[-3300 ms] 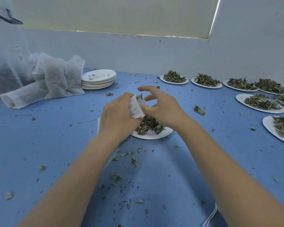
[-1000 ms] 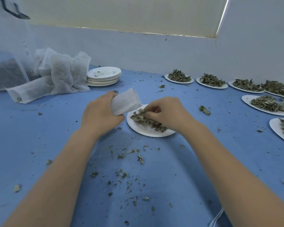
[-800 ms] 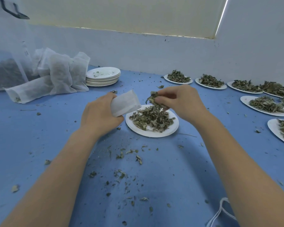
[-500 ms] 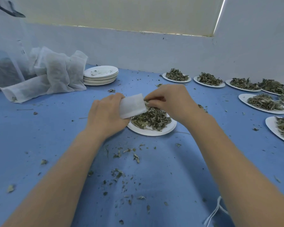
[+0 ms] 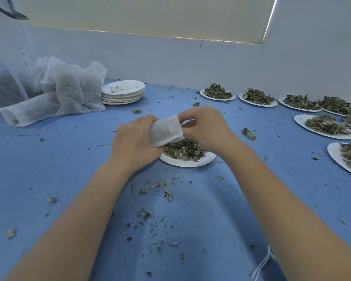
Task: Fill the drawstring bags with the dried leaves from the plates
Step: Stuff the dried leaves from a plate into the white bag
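My left hand [image 5: 135, 141] grips a small white drawstring bag [image 5: 166, 130] just above the near white plate [image 5: 187, 161], its mouth turned right. My right hand [image 5: 206, 126] is curled at the bag's mouth, fingertips at or inside the opening; whatever it pinches is hidden. A heap of dried leaves [image 5: 183, 149] lies on that plate under both hands.
Several leaf-filled plates [image 5: 218, 94] line the back and right. A stack of empty plates [image 5: 123, 95] sits beside a pile of white mesh bags [image 5: 69, 92] at left. Crumbled leaf bits [image 5: 145, 213] litter the blue cloth. A white drawstring [image 5: 263, 264] lies near my right forearm.
My right hand took a pinch of leaves off the plate, lifted it and brought it to the bag's mouth. My left hand moved the bag right, over the plate.
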`<state>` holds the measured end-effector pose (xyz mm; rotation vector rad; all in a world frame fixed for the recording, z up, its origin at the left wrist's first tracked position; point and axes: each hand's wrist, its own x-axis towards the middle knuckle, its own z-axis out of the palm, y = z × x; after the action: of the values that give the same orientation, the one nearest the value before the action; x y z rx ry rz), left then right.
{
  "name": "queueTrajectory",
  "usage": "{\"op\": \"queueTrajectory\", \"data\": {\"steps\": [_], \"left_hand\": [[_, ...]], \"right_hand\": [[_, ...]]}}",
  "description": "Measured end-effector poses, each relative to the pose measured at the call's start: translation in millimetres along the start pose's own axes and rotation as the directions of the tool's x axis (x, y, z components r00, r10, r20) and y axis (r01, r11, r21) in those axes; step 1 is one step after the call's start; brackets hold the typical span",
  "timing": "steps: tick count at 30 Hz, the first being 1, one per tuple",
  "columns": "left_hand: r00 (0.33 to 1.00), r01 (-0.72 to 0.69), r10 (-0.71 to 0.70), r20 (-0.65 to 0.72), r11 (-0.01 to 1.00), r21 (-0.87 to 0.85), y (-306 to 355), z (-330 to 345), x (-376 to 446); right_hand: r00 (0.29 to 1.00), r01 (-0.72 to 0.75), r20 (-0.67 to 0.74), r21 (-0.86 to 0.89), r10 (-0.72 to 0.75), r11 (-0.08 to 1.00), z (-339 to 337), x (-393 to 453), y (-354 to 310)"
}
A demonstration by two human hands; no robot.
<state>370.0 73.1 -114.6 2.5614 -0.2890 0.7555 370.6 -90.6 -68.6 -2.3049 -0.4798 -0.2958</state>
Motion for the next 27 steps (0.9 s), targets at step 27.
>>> {"op": "queueTrajectory", "data": {"steps": [27], "left_hand": [[0.999, 0.052, -0.053, 0.010, 0.995, 0.082, -11, 3, 0]], "right_hand": [[0.968, -0.036, 0.216, -0.395, 0.131, 0.918, 0, 2, 37]]}}
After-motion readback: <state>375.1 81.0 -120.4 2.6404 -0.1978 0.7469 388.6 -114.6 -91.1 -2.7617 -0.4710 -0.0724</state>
